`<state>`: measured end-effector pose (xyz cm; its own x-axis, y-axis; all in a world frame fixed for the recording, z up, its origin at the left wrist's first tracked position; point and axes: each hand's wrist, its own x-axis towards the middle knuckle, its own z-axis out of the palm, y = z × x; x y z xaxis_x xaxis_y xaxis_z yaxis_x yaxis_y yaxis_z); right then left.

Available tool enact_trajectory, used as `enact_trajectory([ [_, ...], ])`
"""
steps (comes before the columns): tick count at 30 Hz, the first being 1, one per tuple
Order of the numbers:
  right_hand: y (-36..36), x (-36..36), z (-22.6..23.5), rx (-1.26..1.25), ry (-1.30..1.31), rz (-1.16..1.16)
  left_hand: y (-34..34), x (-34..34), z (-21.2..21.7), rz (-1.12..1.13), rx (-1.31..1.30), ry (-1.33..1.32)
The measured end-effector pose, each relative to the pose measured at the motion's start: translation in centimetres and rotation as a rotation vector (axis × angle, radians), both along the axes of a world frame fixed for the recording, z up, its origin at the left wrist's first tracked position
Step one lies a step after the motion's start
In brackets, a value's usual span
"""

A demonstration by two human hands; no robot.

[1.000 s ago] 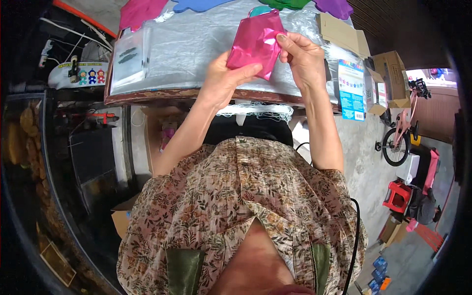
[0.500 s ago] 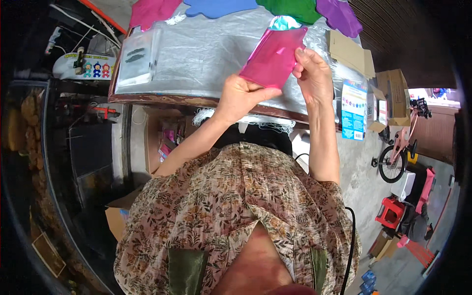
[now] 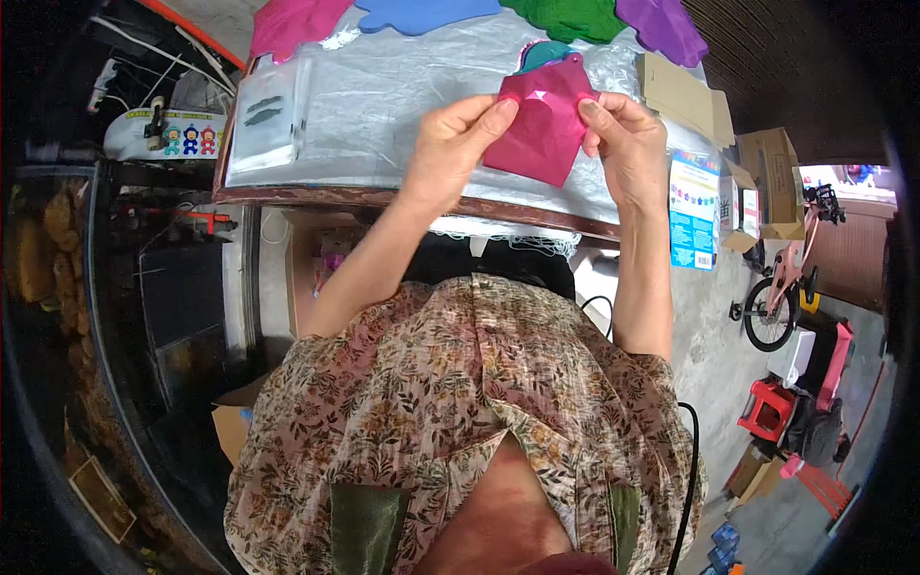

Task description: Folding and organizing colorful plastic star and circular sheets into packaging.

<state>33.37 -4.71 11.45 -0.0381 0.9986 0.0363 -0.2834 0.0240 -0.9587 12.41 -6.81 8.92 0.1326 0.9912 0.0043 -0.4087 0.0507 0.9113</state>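
Observation:
Both hands hold a shiny magenta foil pouch (image 3: 535,134) up above the near part of the table. My left hand (image 3: 458,144) pinches its left edge between thumb and fingers. On the opposite edge, my right hand (image 3: 625,144) pinches the same way. A teal, rounded piece (image 3: 546,55) shows at the pouch's top; I cannot tell whether it is inside or behind it. Along the table's far side lie flat shapes in pink (image 3: 297,24), blue (image 3: 426,13), green (image 3: 570,17) and purple (image 3: 663,29).
The table (image 3: 383,105) has a silvery cover and a brown edge. Clear plastic sleeves (image 3: 268,115) lie at its left. To the right are flat cardboard (image 3: 680,96), a blue printed package (image 3: 694,206) and open cardboard boxes (image 3: 771,182). A pink bicycle (image 3: 781,278) stands farther right.
My left hand has moved up from the pouch's lower corner to its upper left edge. The pouch has turned more upright, and less of the piece at its top shows shiny.

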Motion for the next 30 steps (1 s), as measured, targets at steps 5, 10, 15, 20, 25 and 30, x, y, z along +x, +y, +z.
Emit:
enact_trajectory([
  [5,0.4,0.3,-0.1,0.068,-0.215,0.056,2.4,-2.5,1.3,0.030,0.210,0.197],
  [10,1.7,0.2,-0.9,0.192,-0.393,0.078,4.6,-4.7,-0.3,-0.065,0.488,0.437],
  [15,2.9,0.2,-1.2,0.220,-0.475,0.078,5.7,-4.7,-1.6,-0.066,0.517,0.462],
  [20,3.8,0.4,-2.5,0.263,-0.474,0.111,7.0,-5.0,-1.8,0.075,0.893,0.701],
  [25,4.5,0.4,-4.3,0.612,-0.666,0.021,6.4,-4.6,-2.1,0.183,1.035,0.961],
  [30,2.7,1.5,-6.6,0.613,-0.829,0.100,5.4,-4.7,-4.6,0.066,1.114,1.120],
])
